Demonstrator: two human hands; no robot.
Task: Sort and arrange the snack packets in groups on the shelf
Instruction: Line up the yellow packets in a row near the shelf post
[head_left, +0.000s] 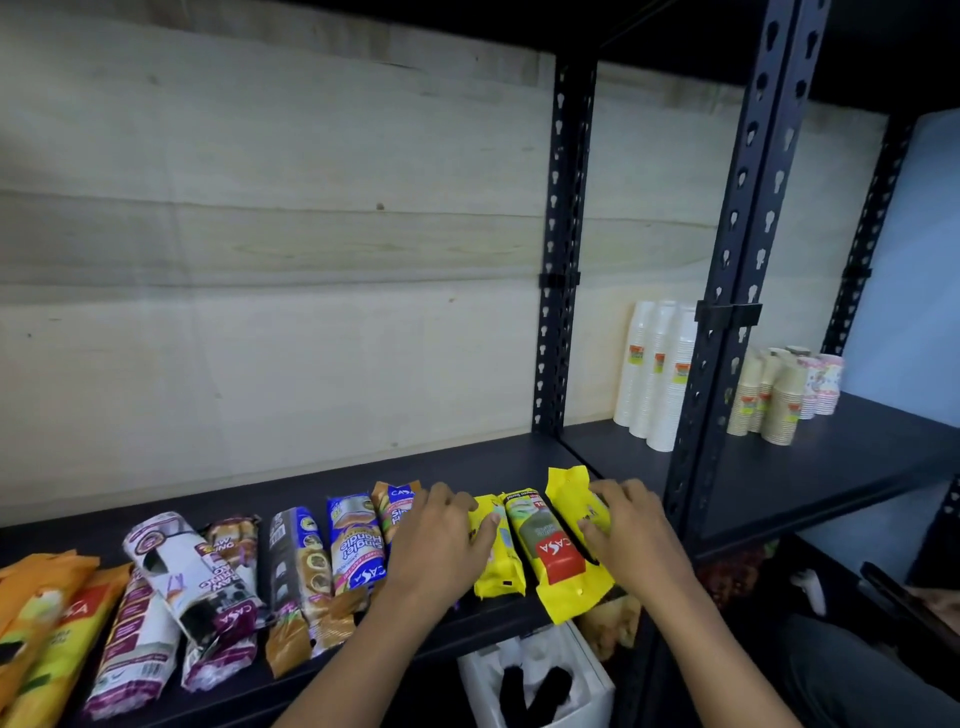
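Packets lie in a row along the front of the dark shelf (467, 462), long axis front-to-back.

Far L: orange/yellow packets (47, 613), overlapping. Next, white-purple packets (171, 587), piled askew, one lying across the others. Then brown packets (304, 566), a blue packet (356, 545) and an orange-top packet (397, 501), side by side & touching.

Left hand (441, 540): palm down, fingers relaxed & spread over the orange-top packet, thumb against the small yellow packet (496, 556). It's pressing, not gripping.

R of that is the red-label yellow packet (550, 551), its front end past the shelf edge. Last is the end yellow packet (571, 493); right hand (628, 535) has fingers curled over its top w/ thumb on the near side, so it's holding it.

Handling, my guess: thin film wrappers, light, glossy, so prob. slippery and quick to slide over each other. Contents look like soft rolls or sleeves, so they'd give under a squeeze & won't break. Best hold is around the mid-body across the width. The crimped ends are floppy and would let the packet swing. Sliding w/ a flat palm should work for nudging groups together; watch the overhanging one, it could tip off the front.

Far R bay: white cup stacks (654, 374) & beige cup stacks (774, 395), well apart from the packets.
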